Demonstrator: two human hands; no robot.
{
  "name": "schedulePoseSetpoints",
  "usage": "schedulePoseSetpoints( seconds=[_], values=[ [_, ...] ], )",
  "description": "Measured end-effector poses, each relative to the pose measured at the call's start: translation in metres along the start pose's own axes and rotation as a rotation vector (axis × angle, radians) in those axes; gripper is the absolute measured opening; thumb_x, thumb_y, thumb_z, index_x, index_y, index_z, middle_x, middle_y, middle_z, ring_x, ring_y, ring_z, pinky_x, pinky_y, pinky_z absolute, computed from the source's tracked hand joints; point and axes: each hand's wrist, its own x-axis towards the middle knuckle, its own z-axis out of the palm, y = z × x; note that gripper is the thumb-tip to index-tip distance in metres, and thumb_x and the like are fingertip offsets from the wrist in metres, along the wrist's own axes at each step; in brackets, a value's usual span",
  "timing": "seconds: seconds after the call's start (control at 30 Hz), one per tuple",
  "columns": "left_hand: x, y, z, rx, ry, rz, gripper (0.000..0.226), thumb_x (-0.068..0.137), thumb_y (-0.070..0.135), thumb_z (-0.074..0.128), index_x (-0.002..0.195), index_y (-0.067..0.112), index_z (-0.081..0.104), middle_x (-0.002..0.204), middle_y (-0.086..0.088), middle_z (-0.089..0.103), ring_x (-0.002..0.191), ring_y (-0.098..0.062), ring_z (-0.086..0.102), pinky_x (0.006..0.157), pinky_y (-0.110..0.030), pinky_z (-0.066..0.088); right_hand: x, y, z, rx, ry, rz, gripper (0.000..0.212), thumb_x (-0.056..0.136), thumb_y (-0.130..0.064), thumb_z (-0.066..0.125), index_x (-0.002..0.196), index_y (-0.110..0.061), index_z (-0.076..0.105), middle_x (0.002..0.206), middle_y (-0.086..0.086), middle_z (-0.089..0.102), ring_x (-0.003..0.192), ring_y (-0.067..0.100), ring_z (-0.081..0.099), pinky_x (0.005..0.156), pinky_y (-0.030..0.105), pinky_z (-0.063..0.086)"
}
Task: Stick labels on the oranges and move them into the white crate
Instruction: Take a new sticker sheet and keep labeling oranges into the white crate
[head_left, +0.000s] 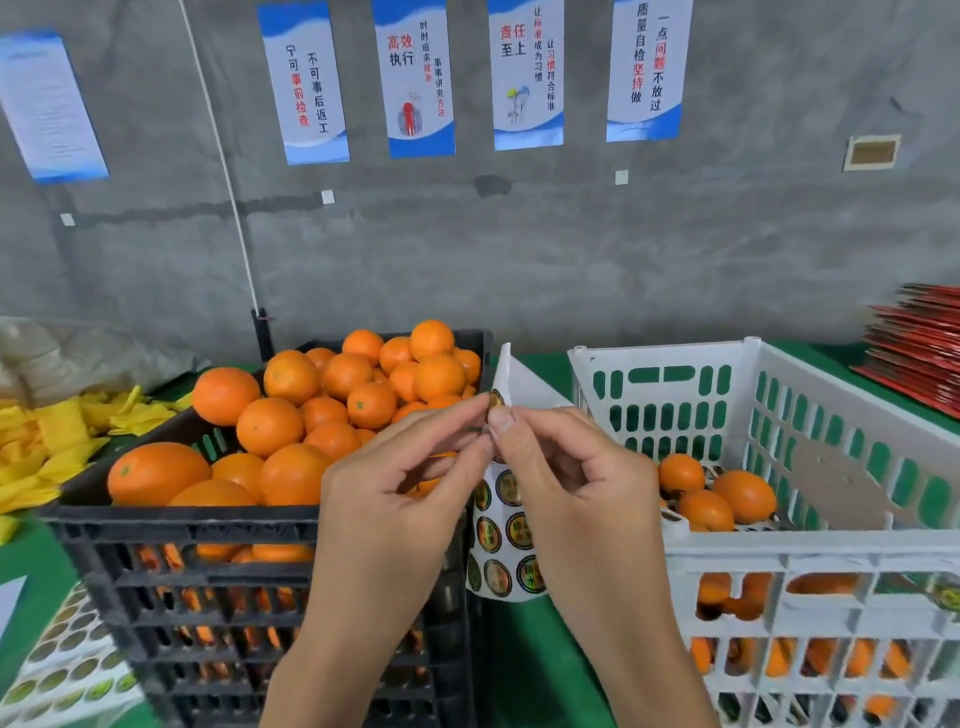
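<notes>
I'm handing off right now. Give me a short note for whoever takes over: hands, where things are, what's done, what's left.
Left hand and right hand: fingertips pinched together on the sticker sheet, peeling one round label at its top.
Black crate: heaped with oranges.
White crate: a few oranges already inside.
Spare sticker sheets lie lower left.
Left: stick this label on an orange, move it across, repeat for the heap.
</notes>
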Motion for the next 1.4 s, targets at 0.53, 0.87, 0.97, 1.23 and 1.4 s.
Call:
schedulePoseSetpoints(
  seconds=[0.53,0.87,0.97,1.23,1.4],
  values=[
    [0.002,-0.015,-0.008,0.262,-0.089,0.031,0.024,0.091,0.025,0.072,0.113,0.019,0.078,0.102,0.016,0.075,0.097,-0.002,0.07,0.076,-0.018,0.055,0.001,0.014,-0.002,-0.194,-0.127,0.051,0.024,0.105,-0.029,0.055,0.093,-0.024,0.075,0.088,0.001,0.069,0.081,0.018,0.066,0.075,0.048,0.054],
    [-0.001,-0.017,-0.008,0.215,-0.089,-0.075,0.019,0.095,0.033,0.064,0.105,0.028,0.08,0.091,0.019,0.077,0.089,-0.01,0.074,0.072,-0.035,0.059,0.001,0.016,0.001,-0.265,-0.058,-0.004,0.025,0.101,-0.038,0.059,0.084,-0.024,0.07,0.077,-0.002,0.065,0.073,0.016,0.062,0.065,0.039,0.05],
    [-0.001,-0.016,-0.011,0.244,-0.16,-0.026,0.022,0.096,0.032,0.065,0.113,0.027,0.078,0.097,0.017,0.077,0.093,-0.01,0.073,0.073,-0.034,0.06,0.001,0.016,0.001,-0.266,-0.024,-0.03,0.022,0.101,-0.034,0.062,0.084,-0.025,0.073,0.076,-0.006,0.066,0.075,0.014,0.063,0.062,0.027,0.049],
    [-0.001,-0.015,-0.009,0.2,-0.186,-0.045,0.022,0.097,0.023,0.071,0.118,0.028,0.076,0.103,0.022,0.076,0.098,-0.001,0.073,0.08,-0.03,0.061,-0.001,0.013,0.0,-0.142,0.021,0.026,0.021,0.098,-0.03,0.068,0.079,-0.022,0.076,0.077,-0.001,0.071,0.076,0.018,0.068,0.07,0.042,0.055],
    [-0.002,-0.013,-0.009,0.27,-0.179,-0.025,0.022,0.099,0.035,0.061,0.115,0.038,0.076,0.093,0.019,0.076,0.083,-0.014,0.072,0.067,-0.041,0.059,0.0,0.014,-0.002,-0.138,-0.019,0.015,0.01,0.095,-0.029,0.071,0.084,-0.028,0.073,0.084,-0.006,0.071,0.083,0.015,0.069,0.073,0.033,0.057]
  ],
)
